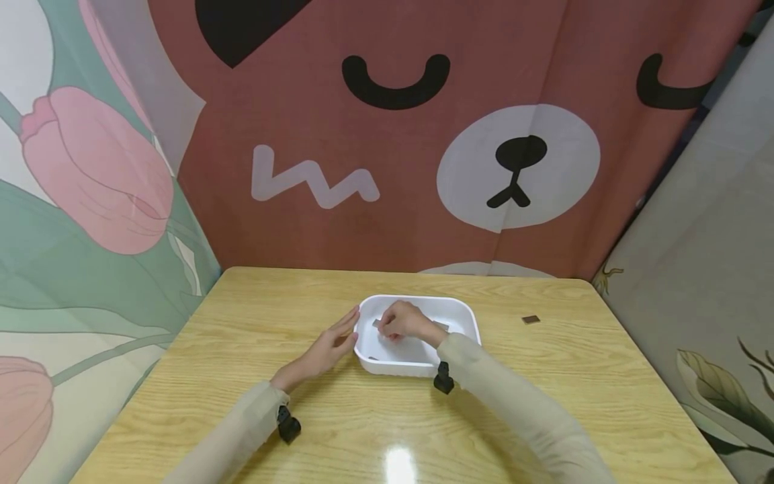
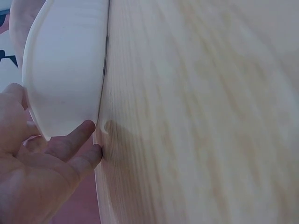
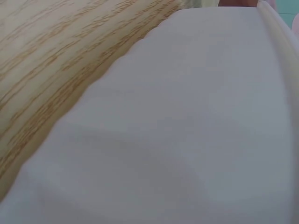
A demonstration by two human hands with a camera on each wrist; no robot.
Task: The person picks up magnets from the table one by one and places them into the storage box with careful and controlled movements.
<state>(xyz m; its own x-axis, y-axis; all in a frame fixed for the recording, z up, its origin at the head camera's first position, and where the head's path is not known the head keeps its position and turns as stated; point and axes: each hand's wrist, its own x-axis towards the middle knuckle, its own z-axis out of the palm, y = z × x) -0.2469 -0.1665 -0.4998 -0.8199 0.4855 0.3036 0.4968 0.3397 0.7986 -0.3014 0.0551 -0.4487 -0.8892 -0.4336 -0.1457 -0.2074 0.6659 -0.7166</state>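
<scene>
A white plastic tray with rounded corners sits on the table. My left hand rests against its left end, fingers extended; in the left wrist view the fingertips of the left hand lie along the tray's wall. My right hand reaches inside the tray, fingers curled downward. A small flat brown piece shows right at its fingertips; I cannot tell whether they pinch it. Another flat piece lies by the right wrist, partly hidden, and a third near the front wall. Only the tray's outer side fills the right wrist view.
A small dark brown rectangular piece lies on the wooden table to the right of the tray. Behind the table hangs a curtain with a bear face. Patterned curtains flank both sides.
</scene>
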